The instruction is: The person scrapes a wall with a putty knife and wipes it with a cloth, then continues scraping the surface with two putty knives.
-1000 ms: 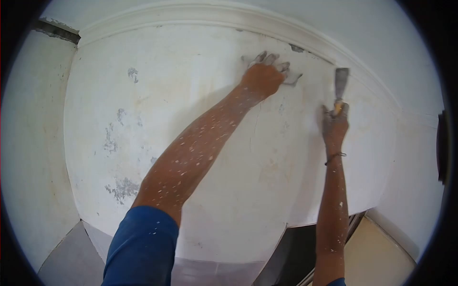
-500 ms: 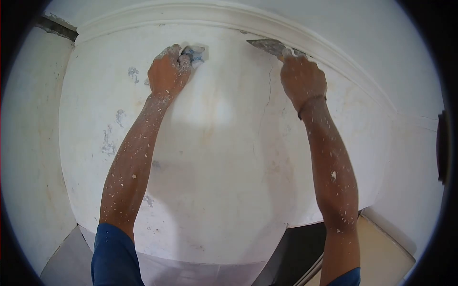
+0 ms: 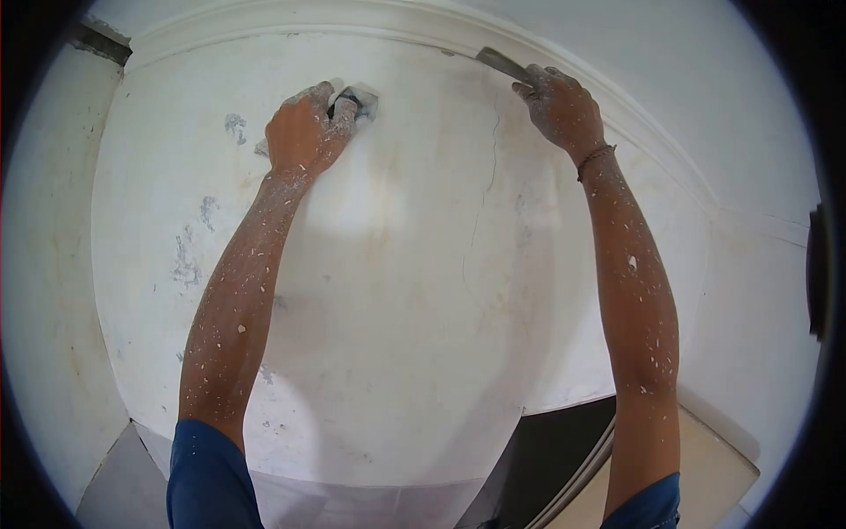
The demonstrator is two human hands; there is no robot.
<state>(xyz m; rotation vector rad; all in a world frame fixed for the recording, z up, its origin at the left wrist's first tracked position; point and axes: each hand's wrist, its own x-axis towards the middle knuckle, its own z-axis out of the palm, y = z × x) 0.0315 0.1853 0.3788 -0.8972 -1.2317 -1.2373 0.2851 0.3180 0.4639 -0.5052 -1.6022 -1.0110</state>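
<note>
Beneath the pale cornice (image 3: 291, 19), a scraper (image 3: 504, 63) is gripped in the closed right hand (image 3: 564, 110); its handle is hidden by the fingers, and its blade is pointed leftward, above a thin crack (image 3: 493, 150) in the stained wall (image 3: 397, 309). Whether the wall is touched by the blade cannot be told. By the partly curled left hand (image 3: 304, 132), a greyish-white piece (image 3: 368, 101) of uncertain material is held at the wall.
</note>
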